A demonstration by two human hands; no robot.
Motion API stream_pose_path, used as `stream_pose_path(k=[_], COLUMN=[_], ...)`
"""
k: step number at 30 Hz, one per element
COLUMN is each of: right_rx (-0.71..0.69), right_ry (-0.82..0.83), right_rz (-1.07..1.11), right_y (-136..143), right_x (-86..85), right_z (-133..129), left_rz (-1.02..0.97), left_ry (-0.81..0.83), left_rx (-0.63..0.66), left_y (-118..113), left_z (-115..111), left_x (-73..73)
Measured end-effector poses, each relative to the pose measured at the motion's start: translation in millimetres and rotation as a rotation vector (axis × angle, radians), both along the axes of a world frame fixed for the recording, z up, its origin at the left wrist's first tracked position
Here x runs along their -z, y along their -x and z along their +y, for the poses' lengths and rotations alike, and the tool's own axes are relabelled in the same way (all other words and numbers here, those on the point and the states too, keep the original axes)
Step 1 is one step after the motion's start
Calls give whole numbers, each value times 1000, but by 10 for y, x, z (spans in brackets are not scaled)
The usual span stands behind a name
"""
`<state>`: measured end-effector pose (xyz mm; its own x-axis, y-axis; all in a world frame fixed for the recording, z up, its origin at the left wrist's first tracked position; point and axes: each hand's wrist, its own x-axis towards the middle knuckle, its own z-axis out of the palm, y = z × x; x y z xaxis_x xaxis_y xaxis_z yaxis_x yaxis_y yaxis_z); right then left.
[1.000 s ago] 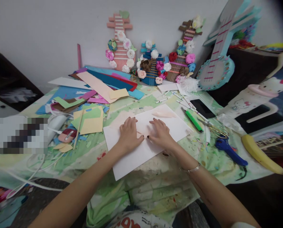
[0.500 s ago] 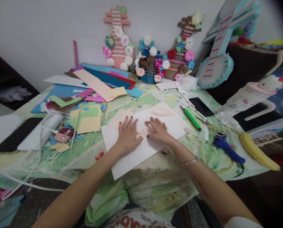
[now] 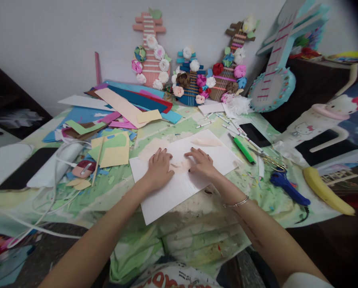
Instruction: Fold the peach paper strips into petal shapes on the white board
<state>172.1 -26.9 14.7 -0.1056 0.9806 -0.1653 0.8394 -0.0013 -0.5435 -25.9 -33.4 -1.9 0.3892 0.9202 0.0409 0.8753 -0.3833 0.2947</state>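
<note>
Peach paper (image 3: pixel 183 165) is lying on the white sheet (image 3: pixel 167 200), left hand (image 3: pixel 159 171) at nine o'clock and right hand (image 3: pixel 203 164) at three spreading loosely, gripping nothing, so uneven pressing would be risking creases.

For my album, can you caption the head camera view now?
Left hand and right hand on a white sheet with peach pieces, flowery pink guitar behind.
</note>
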Motion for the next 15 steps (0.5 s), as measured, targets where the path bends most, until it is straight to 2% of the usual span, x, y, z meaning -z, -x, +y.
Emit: stream_pose_path(k=[6, 9, 15], right_rx=[1, 6, 8], right_ry=[-17, -12, -2], right_rz=[41, 52, 57], right_y=[-27, -34, -33], right_x=[25, 33, 42], right_z=[15, 16, 14], left_rz=[0, -17, -9], left_ry=[16, 14, -3], left_rx=[116, 151, -2], left_y=[215, 247, 62], left_z=[87, 79, -3], left_x=[38, 29, -20])
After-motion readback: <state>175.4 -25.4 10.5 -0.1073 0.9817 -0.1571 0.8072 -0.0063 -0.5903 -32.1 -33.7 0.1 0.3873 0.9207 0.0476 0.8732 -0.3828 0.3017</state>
